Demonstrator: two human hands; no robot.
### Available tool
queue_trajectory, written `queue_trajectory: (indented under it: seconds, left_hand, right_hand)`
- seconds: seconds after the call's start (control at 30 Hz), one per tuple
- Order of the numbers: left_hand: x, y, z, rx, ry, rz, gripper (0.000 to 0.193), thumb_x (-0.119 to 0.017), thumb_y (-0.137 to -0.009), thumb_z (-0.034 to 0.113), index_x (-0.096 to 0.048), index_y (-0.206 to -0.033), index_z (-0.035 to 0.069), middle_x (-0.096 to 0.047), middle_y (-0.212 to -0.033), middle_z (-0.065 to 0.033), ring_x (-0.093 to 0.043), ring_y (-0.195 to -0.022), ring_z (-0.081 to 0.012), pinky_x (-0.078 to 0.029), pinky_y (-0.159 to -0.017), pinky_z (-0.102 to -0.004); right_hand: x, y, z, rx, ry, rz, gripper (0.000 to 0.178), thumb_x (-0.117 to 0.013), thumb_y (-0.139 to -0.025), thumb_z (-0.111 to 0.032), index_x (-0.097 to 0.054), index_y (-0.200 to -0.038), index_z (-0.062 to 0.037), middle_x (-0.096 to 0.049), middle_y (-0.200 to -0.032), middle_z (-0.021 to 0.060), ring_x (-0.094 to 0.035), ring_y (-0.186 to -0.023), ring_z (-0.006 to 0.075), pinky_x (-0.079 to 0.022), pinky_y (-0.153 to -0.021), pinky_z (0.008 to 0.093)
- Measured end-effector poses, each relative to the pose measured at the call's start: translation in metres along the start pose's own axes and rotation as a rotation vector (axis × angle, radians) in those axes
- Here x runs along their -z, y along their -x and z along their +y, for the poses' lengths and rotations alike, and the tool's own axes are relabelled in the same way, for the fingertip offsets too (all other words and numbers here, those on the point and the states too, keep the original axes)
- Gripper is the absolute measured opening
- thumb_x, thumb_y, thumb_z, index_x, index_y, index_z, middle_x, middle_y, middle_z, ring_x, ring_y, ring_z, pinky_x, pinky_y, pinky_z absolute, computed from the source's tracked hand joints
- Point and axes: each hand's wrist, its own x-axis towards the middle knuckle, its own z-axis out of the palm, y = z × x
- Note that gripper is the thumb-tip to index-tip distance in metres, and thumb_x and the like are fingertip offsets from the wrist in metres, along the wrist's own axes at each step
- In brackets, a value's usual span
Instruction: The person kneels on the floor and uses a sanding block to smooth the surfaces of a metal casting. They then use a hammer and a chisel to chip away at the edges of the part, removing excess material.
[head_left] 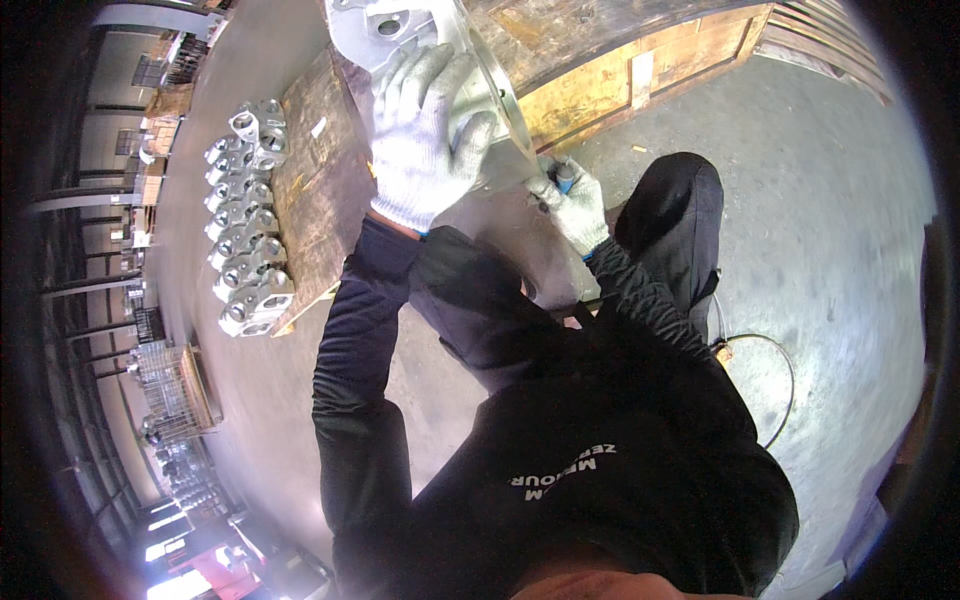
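A silvery metal casting (435,22) sits at twelve o'clock, partly covered by the gloved left hand (422,140), which lies flat on it, fingers nearly together, thumb spread. Toward two o'clock, the right hand (578,215) curls its fingers around a blue tool (565,175); how tightly cannot be told. White lettering (586,465) crosses the dark top (650,430). A wooden crate (600,85) stands at one, more castings (250,220) toward ten, a cable (790,375) between three and four.

On the person's head, the wide fisheye camera faces steeply down, seeing the black-clothed torso (590,430) very near, lower in view than the big silvery metal casting (486,85), and the smooth grey floor (830,200) farther, at this casting's right.
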Motion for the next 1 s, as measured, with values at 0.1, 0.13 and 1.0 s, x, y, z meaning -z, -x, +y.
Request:
queue_trajectory:
  seconds: [0.1, 0.13, 1.0]
  left_hand:
    - [0.001, -0.003, 0.001, 0.0, -0.017, -0.003, 0.055, -0.068, -0.087, 0.038, -0.058, -0.134, 0.011, -0.055, -0.137, -0.0129, -0.048, -0.13, -0.0369, -0.035, -0.111, -0.052]
    - [0.001, -0.004, 0.002, 0.0, -0.024, 0.004, 0.055, -0.068, -0.086, 0.037, -0.058, -0.133, 0.011, -0.055, -0.136, -0.0131, -0.049, -0.13, -0.0367, -0.035, -0.111, -0.0522]
    - [-0.006, 0.011, 0.034, 0.339, 0.025, 0.141, 0.058, -0.062, -0.09, 0.036, -0.051, -0.138, 0.006, -0.052, -0.138, -0.0159, -0.05, -0.127, -0.037, -0.035, -0.107, -0.0478]
  right_hand:
    - [-0.002, 0.003, -0.004, -0.015, -0.059, 0.015, 0.027, -0.082, -0.084, -0.012, -0.065, -0.103, -0.0062, -0.065, -0.085, -0.0036, -0.057, -0.072, 0.005, -0.047, -0.064, 0.0224]
    - [-0.002, 0.004, -0.006, -0.019, -0.08, 0.02, 0.027, -0.083, -0.084, -0.013, -0.065, -0.102, -0.0062, -0.065, -0.084, -0.0033, -0.057, -0.071, 0.005, -0.047, -0.064, 0.0222]
    - [-0.039, -0.129, -0.191, 0.865, 1.485, -0.149, 0.026, -0.067, -0.091, -0.03, -0.061, -0.106, -0.0092, -0.07, -0.082, 0.0201, -0.069, -0.076, 0.0403, -0.055, -0.067, 0.0464]
